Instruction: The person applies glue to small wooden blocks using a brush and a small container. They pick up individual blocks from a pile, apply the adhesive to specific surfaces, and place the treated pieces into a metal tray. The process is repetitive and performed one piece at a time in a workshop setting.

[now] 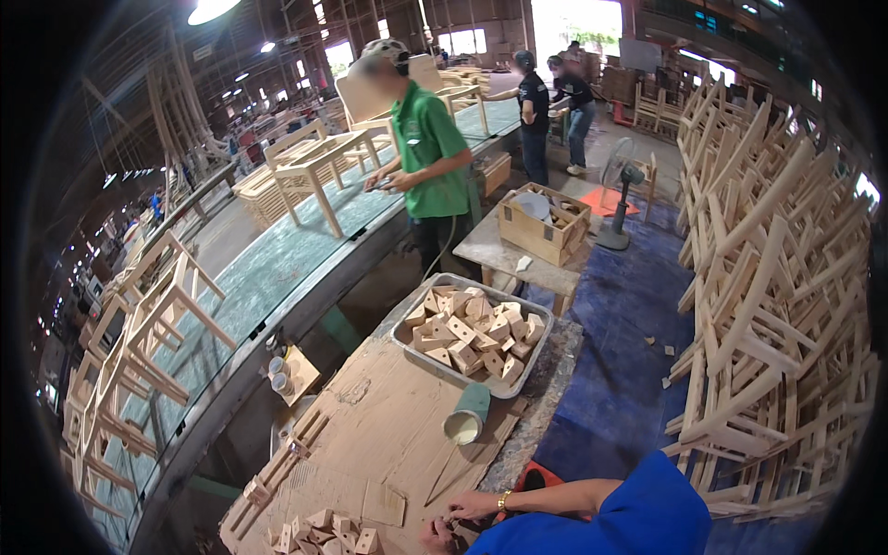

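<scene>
- Since both hands sit close together low on the worktop (561, 356), by its right edge, I'd tilt my view down before judging their grip.
- At my feed's distance, the right hand (474, 505) shows bent fingers beside the left hand (435, 536); I cannot tell whether either is spread or pinching something.
- Loose wooden blocks (342, 536) lie heaped at the worktop's near edge, left of the left hand; I'd lift from the top so the heap won't slide.
- I'd mind the green cup (468, 413) near the right edge: the blue sleeve (647, 504) could knock it, spilling its pale contents.
- I'd leave the thin stick (440, 478), just beyond the hands, unobstructed.
</scene>
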Available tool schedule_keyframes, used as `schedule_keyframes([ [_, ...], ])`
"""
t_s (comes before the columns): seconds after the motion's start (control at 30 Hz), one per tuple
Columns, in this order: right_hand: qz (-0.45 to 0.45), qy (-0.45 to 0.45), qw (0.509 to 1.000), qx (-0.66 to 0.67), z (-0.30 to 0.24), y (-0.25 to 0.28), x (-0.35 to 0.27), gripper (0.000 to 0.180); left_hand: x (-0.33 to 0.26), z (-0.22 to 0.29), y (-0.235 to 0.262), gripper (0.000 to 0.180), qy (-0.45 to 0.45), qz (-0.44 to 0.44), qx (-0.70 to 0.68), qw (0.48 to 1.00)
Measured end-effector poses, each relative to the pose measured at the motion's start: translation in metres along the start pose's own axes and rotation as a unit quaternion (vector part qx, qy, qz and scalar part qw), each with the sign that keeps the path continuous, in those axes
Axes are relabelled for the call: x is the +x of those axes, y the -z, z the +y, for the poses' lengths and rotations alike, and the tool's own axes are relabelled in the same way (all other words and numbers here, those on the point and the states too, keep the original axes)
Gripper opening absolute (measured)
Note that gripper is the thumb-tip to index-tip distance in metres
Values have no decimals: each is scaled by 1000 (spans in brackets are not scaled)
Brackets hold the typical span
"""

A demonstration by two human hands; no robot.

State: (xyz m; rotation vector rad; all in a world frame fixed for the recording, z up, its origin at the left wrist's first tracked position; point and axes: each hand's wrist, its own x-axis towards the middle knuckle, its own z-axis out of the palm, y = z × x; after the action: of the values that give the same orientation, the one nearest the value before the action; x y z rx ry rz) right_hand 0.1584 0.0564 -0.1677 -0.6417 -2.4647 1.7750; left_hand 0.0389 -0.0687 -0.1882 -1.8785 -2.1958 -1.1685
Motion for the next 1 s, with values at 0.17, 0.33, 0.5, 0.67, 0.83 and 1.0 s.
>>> schedule_keyframes([
  [0.17,-20,-61,997,44,-3,6,0,23,-6,-12,-15,30,-4,20,-9,1000],
  [0.33,-20,-72,996,41,-17,17,-7,27,4,5,1,27,-33,-27,37,998],
  [0.5,-14,-53,998,5,-26,13,-6,30,0,-2,-1,21,184,16,-126,975],
  [0.67,-17,-97,994,54,-13,14,-3,29,0,0,-7,20,252,2,-180,951],
  [0.83,-36,-111,990,78,-20,10,-2,26,7,17,11,19,294,0,-214,931],
  [1.0,-38,-122,988,87,-15,11,-2,25,13,21,14,18,289,-6,-207,935],
])
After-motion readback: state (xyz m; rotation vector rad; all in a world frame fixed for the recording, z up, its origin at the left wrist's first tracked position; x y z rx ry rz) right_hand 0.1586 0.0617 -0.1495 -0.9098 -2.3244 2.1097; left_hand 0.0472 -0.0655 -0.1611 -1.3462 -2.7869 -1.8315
